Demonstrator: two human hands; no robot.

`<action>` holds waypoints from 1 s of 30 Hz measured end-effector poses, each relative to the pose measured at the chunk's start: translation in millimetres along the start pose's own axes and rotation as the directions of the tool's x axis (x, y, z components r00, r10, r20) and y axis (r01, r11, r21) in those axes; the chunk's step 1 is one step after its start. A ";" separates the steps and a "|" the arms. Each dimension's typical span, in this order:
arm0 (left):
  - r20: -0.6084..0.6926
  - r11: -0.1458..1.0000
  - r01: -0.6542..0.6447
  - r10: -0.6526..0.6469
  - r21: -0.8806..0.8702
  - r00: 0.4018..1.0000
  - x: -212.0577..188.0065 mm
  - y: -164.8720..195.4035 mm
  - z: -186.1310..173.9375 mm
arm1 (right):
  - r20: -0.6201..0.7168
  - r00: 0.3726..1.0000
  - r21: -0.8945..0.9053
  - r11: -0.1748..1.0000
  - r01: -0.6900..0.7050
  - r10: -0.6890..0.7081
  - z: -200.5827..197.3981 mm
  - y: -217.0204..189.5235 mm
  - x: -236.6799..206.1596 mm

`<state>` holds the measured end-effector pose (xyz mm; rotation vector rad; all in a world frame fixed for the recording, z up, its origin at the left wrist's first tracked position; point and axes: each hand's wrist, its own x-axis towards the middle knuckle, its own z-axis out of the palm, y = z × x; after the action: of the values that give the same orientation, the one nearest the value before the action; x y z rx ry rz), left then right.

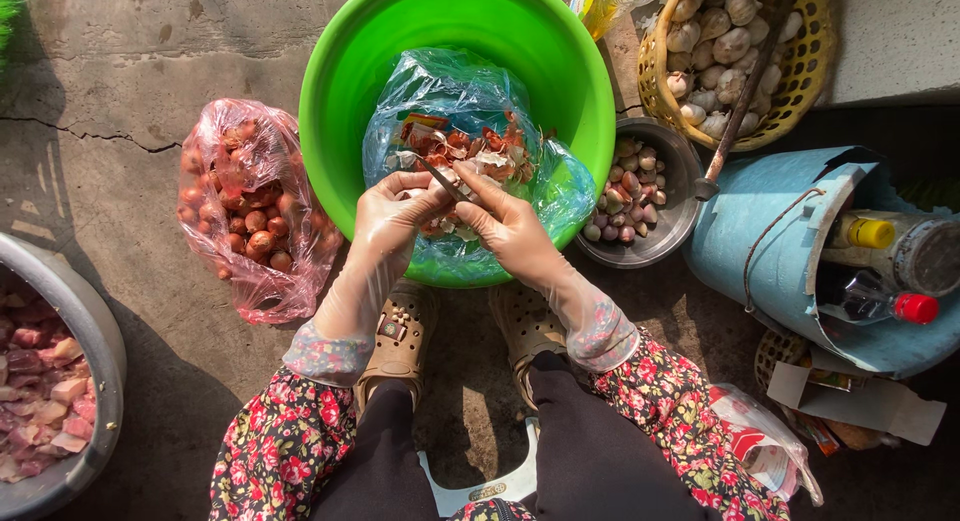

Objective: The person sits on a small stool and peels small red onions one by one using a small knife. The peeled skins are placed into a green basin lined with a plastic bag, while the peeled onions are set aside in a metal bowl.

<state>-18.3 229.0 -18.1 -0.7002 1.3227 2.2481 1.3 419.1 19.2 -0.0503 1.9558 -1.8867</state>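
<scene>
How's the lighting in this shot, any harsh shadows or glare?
Head view: hard sunlight from the left, so the green basin and gloved left hand are bright; glare on the blue plastic bag; deep shadow on the right swallows the blue bucket; focus is sharp, edges slightly bowed.

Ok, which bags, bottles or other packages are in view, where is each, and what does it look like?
Pink bag: left of the green basin, translucent, full of shallots.
Blue bag: inside the basin, clear blue, holding peels.
Yellow-capped bottle: in the blue bucket, right, lying down.
Red-capped bottle: same bucket, dark.
Cardboard box: lower right, flattened, brown.
White-red bag: bottom right, crumpled.
</scene>
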 end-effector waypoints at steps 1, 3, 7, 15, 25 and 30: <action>0.012 1.000 0.007 -0.007 -0.012 1.000 -0.4 -0.5 -0.8 | -0.010 1.000 0.041 0.999 -0.026 0.026 0.9 1.9 -0.4; 0.009 0.998 0.028 -0.027 -0.054 1.000 -1.3 -0.7 -1.4 | -0.037 0.999 -0.007 0.999 0.039 -0.039 2.0 4.6 -2.2; 0.020 0.999 0.026 -0.025 -0.031 0.999 -3.8 -0.5 2.7 | -0.116 0.982 0.184 0.975 -0.125 0.148 8.4 4.8 -7.6; -0.008 0.998 -0.019 0.019 0.057 1.000 -13.1 -0.5 16.6 | -0.200 0.944 0.417 0.895 -0.161 0.263 13.1 -5.8 -10.2; 0.075 0.970 -0.215 0.207 0.118 0.975 -17.5 1.2 24.3 | -0.140 0.926 0.652 0.737 -0.179 0.349 5.4 -8.4 -9.5; 0.112 0.970 -0.195 0.180 0.142 0.977 -12.5 -5.6 20.3 | -0.129 0.893 0.664 0.706 -0.245 0.431 3.7 1.1 -7.0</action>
<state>-9.3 248.0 -5.7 -0.4200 1.5491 2.2622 9.2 417.8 20.1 0.7677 1.2332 -2.2589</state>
